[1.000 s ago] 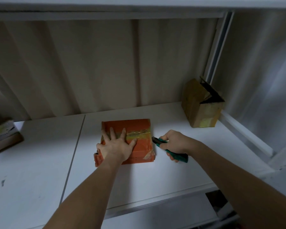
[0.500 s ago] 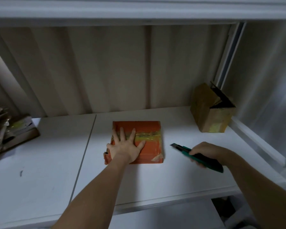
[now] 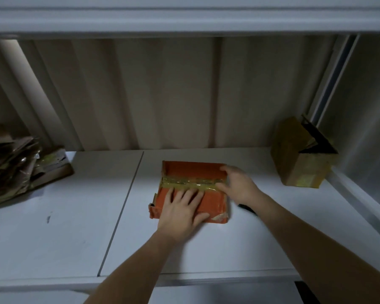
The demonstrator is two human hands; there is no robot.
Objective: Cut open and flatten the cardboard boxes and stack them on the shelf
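Observation:
A flat orange cardboard box (image 3: 191, 171) lies on the white shelf (image 3: 64, 227), with a strip of yellowish tape (image 3: 184, 183) running across its top. My left hand (image 3: 182, 208) presses flat on the box's near half, fingers spread and reaching the tape. At the box's right edge, my right hand (image 3: 237, 185) curls its fingers over the far corner while the thumb rests at the tape's end. A dark end of the utility knife (image 3: 247, 208) shows on the shelf under my right wrist, out of my hand.
A brown box (image 3: 298, 159) with an open dark flap stands at the back right corner. A stack of flattened cardboard (image 3: 13, 163) lies at the left. Another shelf board (image 3: 184, 18) hangs overhead, and a ribbed wall closes the back.
My right hand has put the knife down on the shelf and moved left onto the box's right edge. My left hand has slid toward the near side of the box.

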